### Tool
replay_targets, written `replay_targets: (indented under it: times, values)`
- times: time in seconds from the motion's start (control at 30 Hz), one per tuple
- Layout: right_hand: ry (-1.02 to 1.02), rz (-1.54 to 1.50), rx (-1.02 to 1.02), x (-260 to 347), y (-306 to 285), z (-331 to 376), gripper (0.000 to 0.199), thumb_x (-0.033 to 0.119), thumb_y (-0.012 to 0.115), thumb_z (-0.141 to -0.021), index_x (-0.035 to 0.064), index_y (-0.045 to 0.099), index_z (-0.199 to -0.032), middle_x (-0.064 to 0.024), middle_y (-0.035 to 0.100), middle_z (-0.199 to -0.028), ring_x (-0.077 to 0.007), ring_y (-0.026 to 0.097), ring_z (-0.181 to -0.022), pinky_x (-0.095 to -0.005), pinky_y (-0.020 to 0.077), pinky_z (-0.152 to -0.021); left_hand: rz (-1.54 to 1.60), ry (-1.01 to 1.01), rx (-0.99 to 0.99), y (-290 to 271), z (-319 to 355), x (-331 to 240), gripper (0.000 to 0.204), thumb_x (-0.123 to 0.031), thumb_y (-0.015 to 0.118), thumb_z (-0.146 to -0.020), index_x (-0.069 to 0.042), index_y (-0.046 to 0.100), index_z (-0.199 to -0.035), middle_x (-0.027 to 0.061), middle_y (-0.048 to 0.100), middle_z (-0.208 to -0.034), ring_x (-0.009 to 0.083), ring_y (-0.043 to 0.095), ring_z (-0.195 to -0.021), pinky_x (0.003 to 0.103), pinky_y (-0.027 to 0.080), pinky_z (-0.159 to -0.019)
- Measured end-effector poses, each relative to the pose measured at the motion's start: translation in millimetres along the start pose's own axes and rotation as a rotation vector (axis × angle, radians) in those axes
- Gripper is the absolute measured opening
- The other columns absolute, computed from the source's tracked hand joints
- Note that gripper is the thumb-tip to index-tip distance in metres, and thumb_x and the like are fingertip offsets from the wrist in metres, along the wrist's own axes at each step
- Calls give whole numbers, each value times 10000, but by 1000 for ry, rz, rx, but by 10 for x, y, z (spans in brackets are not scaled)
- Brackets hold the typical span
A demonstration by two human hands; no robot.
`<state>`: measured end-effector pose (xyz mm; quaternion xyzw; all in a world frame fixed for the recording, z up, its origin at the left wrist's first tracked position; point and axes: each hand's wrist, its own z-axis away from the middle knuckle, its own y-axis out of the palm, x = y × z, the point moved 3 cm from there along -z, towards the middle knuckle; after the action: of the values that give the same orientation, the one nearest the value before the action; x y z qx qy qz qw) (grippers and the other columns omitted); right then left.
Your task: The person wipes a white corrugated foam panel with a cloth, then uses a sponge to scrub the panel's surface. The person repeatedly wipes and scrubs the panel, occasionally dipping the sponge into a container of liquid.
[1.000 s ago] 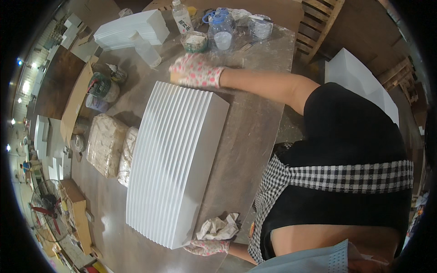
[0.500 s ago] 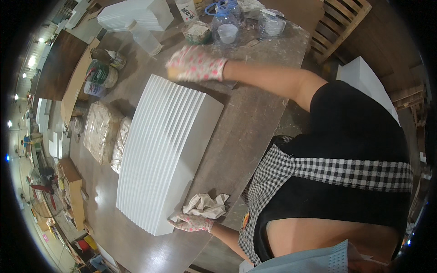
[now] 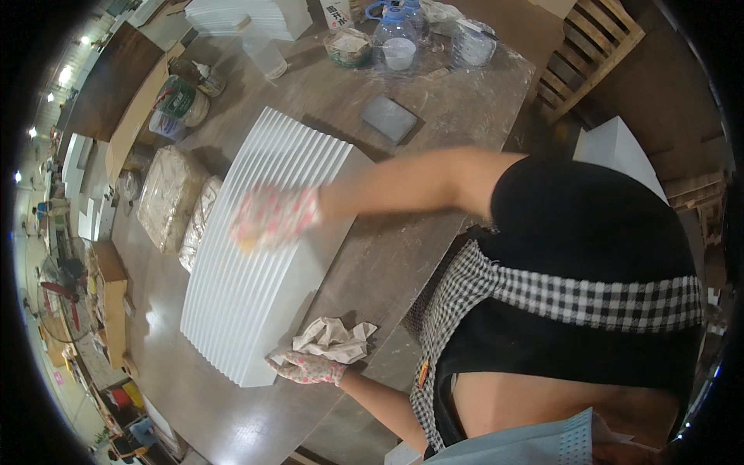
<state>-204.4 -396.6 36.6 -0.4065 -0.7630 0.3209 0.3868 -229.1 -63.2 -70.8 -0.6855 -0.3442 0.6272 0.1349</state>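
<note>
A long white ribbed panel [image 3: 256, 256] lies lengthwise on the worn wooden table [image 3: 434, 147]. My right hand [image 3: 275, 217], in a floral glove and blurred by motion, presses on the panel's middle with a small yellowish pad [image 3: 248, 243] under its fingers. My left hand [image 3: 306, 368], also gloved, rests flat on the table against the panel's near corner. A crumpled white rag [image 3: 333, 339] lies right beside that hand.
A grey flat square [image 3: 389, 118] lies past the panel. Plastic bottles [image 3: 399, 39], a small bowl [image 3: 349, 46] and a clear cup [image 3: 263, 54] crowd the table's far end. Two wrapped bundles [image 3: 170, 198] sit left of the panel. A wooden pallet [image 3: 593, 54] and a white block [image 3: 616, 151] stand at right.
My right hand has slid from the panel's far end to its middle. My left hand has stayed at the near corner by the rag.
</note>
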Motion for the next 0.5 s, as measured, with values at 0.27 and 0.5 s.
replay_targets:
  times: [0.27, 0.5]
  values:
    - [304, 428, -87, -604, -1018, 611, 315, 400, 547, -900, 103, 645, -861, -120, 641, -738, -270, 645, -669, -411, 552, -622, 157, -102, 49, 22, 23, -49, 463, -317, 531, -1003, -105, 509, -1415, 146, 609, -1251, 243, 627, -1057, 360, 503, -895]
    - [-4, 107, -62, 183, 312, -193, 208, 265, 569, -888, 80, 649, -941, -101, 677, -828, -268, 670, -771, -431, 568, -661, 145, 36, 6, 18, 11, -46, 482, -360, 539, -996, -93, 528, -1398, 146, 616, -1232, 237, 625, -1031, 367, 490, -899]
